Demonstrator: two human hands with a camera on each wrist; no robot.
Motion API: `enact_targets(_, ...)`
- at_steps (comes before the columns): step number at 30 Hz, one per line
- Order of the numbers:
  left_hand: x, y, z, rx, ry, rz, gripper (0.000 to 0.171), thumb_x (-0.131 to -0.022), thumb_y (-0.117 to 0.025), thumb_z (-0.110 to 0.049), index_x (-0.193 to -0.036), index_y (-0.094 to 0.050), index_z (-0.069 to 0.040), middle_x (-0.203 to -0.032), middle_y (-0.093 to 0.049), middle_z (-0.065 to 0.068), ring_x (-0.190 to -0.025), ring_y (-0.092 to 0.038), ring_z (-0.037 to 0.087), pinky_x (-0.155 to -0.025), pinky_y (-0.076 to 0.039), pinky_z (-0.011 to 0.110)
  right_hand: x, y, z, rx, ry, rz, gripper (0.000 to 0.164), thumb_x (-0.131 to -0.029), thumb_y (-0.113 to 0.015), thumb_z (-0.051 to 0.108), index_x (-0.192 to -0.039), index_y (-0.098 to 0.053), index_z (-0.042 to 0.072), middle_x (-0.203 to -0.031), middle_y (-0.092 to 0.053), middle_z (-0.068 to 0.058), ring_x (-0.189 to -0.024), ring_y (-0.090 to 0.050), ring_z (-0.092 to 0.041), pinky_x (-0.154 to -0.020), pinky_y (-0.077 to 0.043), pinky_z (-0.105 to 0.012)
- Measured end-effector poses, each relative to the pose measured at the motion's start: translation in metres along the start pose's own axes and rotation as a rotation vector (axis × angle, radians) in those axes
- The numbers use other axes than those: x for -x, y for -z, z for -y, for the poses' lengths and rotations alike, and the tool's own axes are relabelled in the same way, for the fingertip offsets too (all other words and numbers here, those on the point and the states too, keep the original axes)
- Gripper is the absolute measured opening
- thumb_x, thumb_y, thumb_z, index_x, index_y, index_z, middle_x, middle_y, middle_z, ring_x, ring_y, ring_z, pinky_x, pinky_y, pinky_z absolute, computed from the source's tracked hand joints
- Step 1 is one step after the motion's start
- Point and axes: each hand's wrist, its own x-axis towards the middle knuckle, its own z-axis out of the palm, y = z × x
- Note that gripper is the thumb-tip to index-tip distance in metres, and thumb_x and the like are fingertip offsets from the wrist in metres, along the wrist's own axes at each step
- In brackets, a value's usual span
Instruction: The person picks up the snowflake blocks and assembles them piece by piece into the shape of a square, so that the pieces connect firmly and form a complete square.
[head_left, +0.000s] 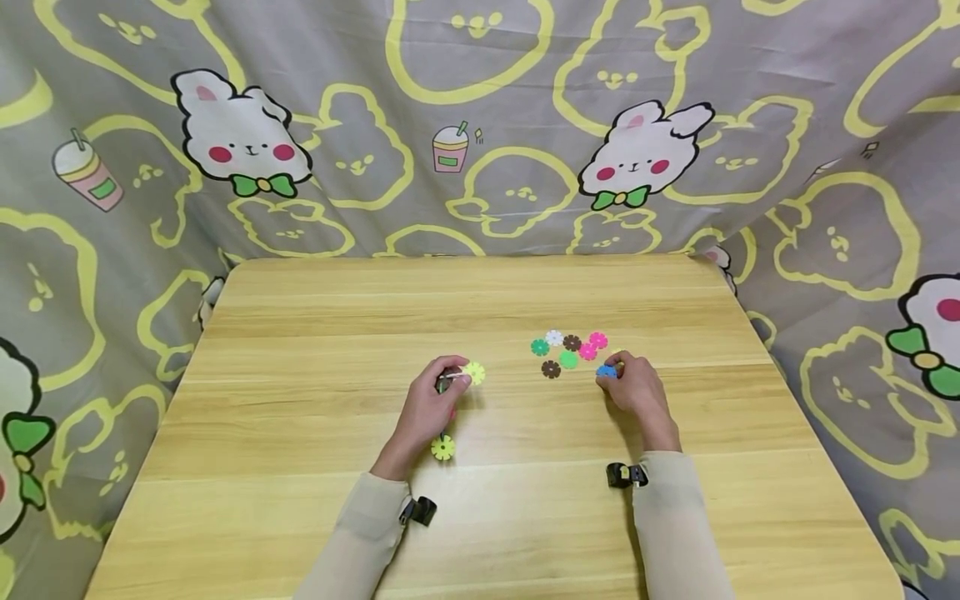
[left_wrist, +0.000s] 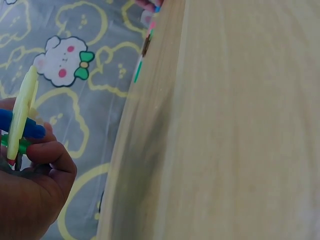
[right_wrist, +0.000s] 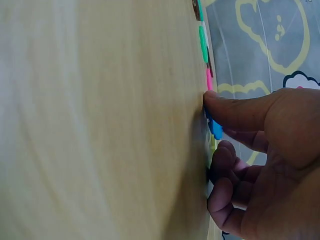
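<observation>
My left hand [head_left: 429,407] grips a cluster of joined, notched snowflake discs above the table. A pale yellow disc [head_left: 476,372] sticks out past its fingertips, and another yellow disc [head_left: 443,448] hangs below the palm. Blue and green discs of the cluster show in the left wrist view beside a yellow one [left_wrist: 22,115]; the hand covers other parts. Over on the right, my right hand [head_left: 639,393] pinches a blue snowflake disc [head_left: 606,372] between thumb and fingers, close to the tabletop. In the right wrist view the blue disc [right_wrist: 216,129] shows below the thumb.
Loose snowflake discs lie between the hands and a little farther back: green [head_left: 540,347], white [head_left: 554,337], brown [head_left: 551,369], pink [head_left: 597,341] and others. The wooden table [head_left: 300,500] meets a patterned curtain [head_left: 360,217] at its back edge.
</observation>
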Motion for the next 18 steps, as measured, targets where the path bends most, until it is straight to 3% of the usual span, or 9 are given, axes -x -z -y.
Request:
enact_targets(12, -0.001, -0.002, -0.002, 0.012, 0.004, 0.011, 0.022, -0.095, -0.062, -0.027, -0.116, -0.062, -0.024, -0.101, -0.063, 0.003, -0.054, -0.052, 0.017, -0.048, -0.048, 0.027, 0.005, 0.0, 0.003, -0.013, 0.018, 0.008, 0.035, -0.094, -0.063, 0.031, -0.121, -0.054, 0.012, -0.1, -0.06, -0.013, -0.09, -0.058, -0.029, -0.073, -0.045, -0.037)
enact_targets(18, 0.0, -0.002, -0.002, 0.013, 0.016, 0.013, 0.022, -0.095, -0.062, -0.025, -0.117, -0.062, -0.023, -0.102, -0.063, 0.003, -0.055, -0.052, 0.017, -0.049, -0.048, 0.027, 0.016, -0.006, 0.016, -0.128, 0.043, 0.005, 0.034, -0.094, -0.063, 0.032, -0.124, -0.058, 0.018, -0.103, -0.064, -0.009, -0.095, -0.059, -0.028, -0.079, -0.047, -0.04)
